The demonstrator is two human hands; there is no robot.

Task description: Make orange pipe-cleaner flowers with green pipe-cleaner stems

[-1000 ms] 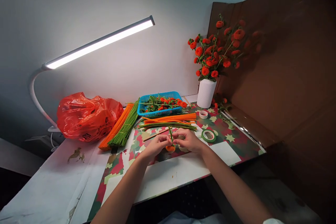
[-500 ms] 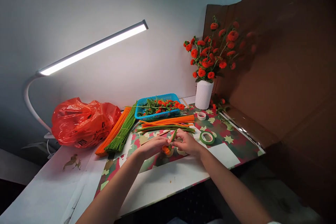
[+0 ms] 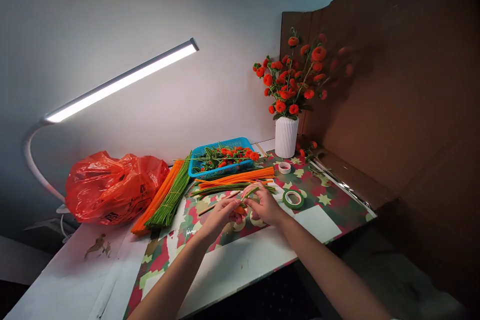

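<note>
Close together over the front of the table, both my hands are on a small orange pipe-cleaner flower (image 3: 241, 210) with a green stem. My left hand (image 3: 224, 214) has its fingers closed around the orange head, which they partly cover. From the other side, my right hand (image 3: 264, 206) pinches the green part just above the head. The green end points up and right past my right fingers. Just beyond my hands lie loose orange pipe cleaners (image 3: 255, 174) and green pipe cleaners (image 3: 221, 189). A roll of green tape (image 3: 293, 199) rests right of my right hand.
A blue basket (image 3: 195, 172) holds finished orange flowers. Left of it are long orange and green bundles (image 3: 170, 200) and a red plastic bag (image 3: 112, 187). A white vase (image 3: 286, 137) of flowers, a white tape roll (image 3: 284, 168), a lamp (image 3: 123, 82) and a cardboard panel (image 3: 375, 100) surround the table.
The view has shifted slightly. My left hand has turned and its fingers now cover more of the orange head; my right hand still pinches the green part.
</note>
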